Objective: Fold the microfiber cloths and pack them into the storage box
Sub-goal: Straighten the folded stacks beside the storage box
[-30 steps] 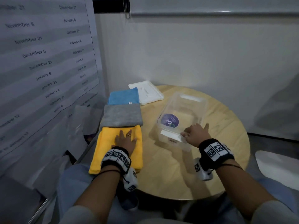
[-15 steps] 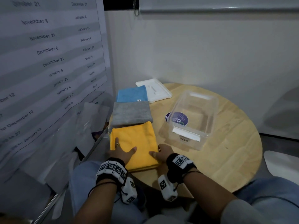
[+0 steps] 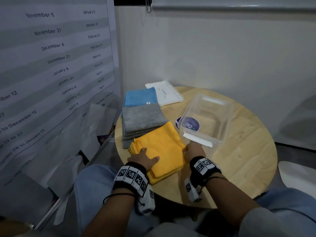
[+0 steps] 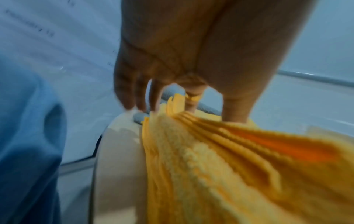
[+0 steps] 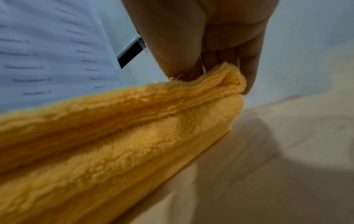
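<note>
Hands grip opposite edges of fluffy folded yellow microfiber cloth (image 3: 160, 147): left hand (image 3: 142, 159) pinching left edge, right hand (image 3: 194, 151) right; clear rectangular storage box (image 3: 207, 117) just right.

Folded yellow cloth (image 3: 162, 147) overlapping folded grey cloth (image 3: 142, 118), blue cloth (image 3: 140, 97) beyond, clear box (image 3: 208, 120) beside

A round wooden table (image 3: 239, 159) is standing in the lower middle of the frame, close to a plain white wall (image 3: 213, 52) that is filling the upper right. A big paper poster (image 3: 51, 57) with rows of dates is hanging at the upper left. A grey bar (image 3: 230, 8) is running along the top edge. Dark floor (image 3: 297, 151) is showing at the right. The light is looking dim
</note>
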A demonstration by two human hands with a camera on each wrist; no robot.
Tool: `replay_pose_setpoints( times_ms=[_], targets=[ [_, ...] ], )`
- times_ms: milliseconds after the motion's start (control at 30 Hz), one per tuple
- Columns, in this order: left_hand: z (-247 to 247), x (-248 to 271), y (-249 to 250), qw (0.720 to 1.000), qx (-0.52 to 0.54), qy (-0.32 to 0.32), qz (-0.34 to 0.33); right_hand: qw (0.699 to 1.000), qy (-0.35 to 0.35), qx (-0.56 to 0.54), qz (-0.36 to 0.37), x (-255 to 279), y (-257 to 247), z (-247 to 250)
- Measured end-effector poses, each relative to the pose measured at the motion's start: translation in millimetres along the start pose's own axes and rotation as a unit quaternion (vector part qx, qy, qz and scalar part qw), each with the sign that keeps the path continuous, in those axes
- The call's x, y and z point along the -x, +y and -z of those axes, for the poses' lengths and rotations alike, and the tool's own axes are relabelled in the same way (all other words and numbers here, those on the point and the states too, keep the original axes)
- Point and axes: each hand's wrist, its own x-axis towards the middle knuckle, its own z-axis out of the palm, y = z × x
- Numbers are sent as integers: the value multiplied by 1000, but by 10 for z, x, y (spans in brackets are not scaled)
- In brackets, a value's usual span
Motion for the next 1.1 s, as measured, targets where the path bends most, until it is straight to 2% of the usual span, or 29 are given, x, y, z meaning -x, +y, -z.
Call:
replay_pose_setpoints(
  times_ms=[67, 100, 133, 200, 267, 400, 467, 500, 533, 567, 600, 633, 667, 700, 767, 800, 900, 967, 1100],
  targets=[
    [56, 44, -5, 994, -83, 76, -12, 1000, 19, 9, 3, 40, -36, -10],
    [53, 29, -4, 987, -110, 106, -53, 999, 27, 14, 15, 51, -50, -24],
    [33, 3, 4, 980, -131, 107, -107, 999, 32, 17, 31, 59, -57, -36],
    [-48, -63, -5, 968, -162, 33, -187, 998, 31, -7, 54, 69, -53, -46],
    [-142, -144, -48, 965, -176, -37, -191, 995, 23, -43, 82, 79, -44, -31],
    [-200, -236, -88, 964, -195, -51, -175, 980, -30, -138, 140, 154, -95, 29],
    [-155, -210, -65, 972, -151, -33, -175, 965, -66, -187, 170, 235, -164, 74],
    [-131, -190, -53, 981, -77, -7, -178, 960, -83, -190, 190, 294, -204, 93],
    [-93, -159, -47, 984, 49, 39, -168, 955, -99, -181, 213, 357, -242, 99],
    [-44, -132, -43, 967, 187, 93, -144, 952, -114, -161, 235, 421, -277, 95],
    [5, -142, -45, 936, 305, 129, -114, 949, -124, -132, 258, 482, -312, 86],
    [69, -150, -45, 905, 392, 139, -84, 946, -133, -100, 279, 523, -340, 64],
    [130, -158, -44, 887, 440, 130, -59, 942, -144, -69, 297, 560, -363, 42],
    [171, -179, -43, 879, 461, 112, -49, 937, -157, -40, 309, 584, -381, 16],
    [216, -192, -33, 890, 441, 98, -61, 931, -173, 7, 323, 619, -409, -25],
    [221, -198, -30, 898, 416, 115, -82, 928, -175, 22, 327, 631, -419, -26],
    [217, -168, -44, 899, 369, 182, -153, 919, -185, 59, 343, 660, -431, 4],
    [202, -169, -85, 901, 345, 193, -180, 901, -187, 97, 379, 656, -422, 1],
    [148, -208, -248, 932, 282, 123, -193, 866, -213, 215, 399, 664, -374, -146]
  ],
)
